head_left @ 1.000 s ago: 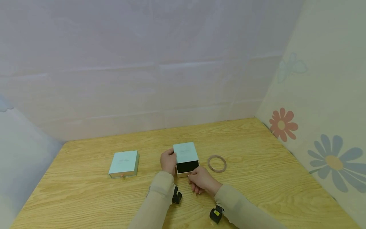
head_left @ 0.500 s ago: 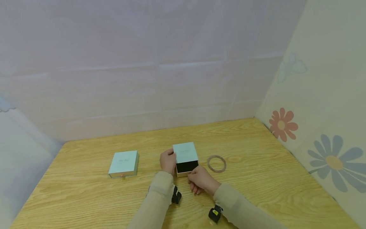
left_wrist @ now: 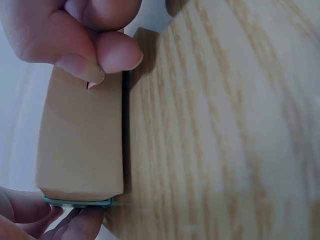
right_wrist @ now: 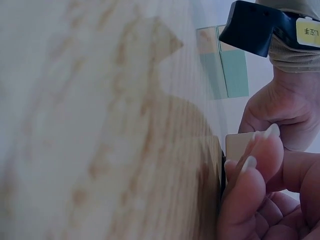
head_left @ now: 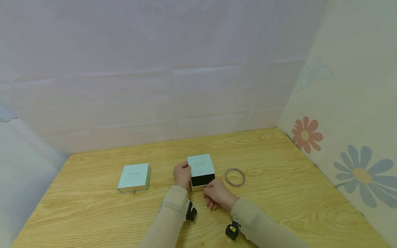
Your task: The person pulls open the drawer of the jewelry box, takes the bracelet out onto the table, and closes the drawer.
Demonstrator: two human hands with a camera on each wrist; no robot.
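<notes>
A pale mint drawer box [head_left: 201,164] sits mid-table, its drawer [head_left: 203,180] partly pulled out at the near side and showing a black inside. My left hand [head_left: 182,175] grips the left side of the box's outer sleeve; in the left wrist view its fingers [left_wrist: 80,222] lie by the sleeve's mint edge. At the drawer's beige front [left_wrist: 82,135], my right hand [head_left: 219,194] pinches a small pull at the middle, mostly hidden by the fingertips. The right wrist view shows those curled fingers [right_wrist: 245,195] close to the drawer front.
To the left lies a second mint drawer box [head_left: 134,176], closed, with a small orange pull. A pinkish bangle-like ring [head_left: 235,177] lies flat right of the middle box. The wooden table [head_left: 263,155] meets a fabric-like backdrop behind and a flower-patterned one at right.
Very little differs. My right hand has shifted slightly leftward, and the drawer's front edge sits a touch farther in. The left hand, the other box and the ring stay put.
</notes>
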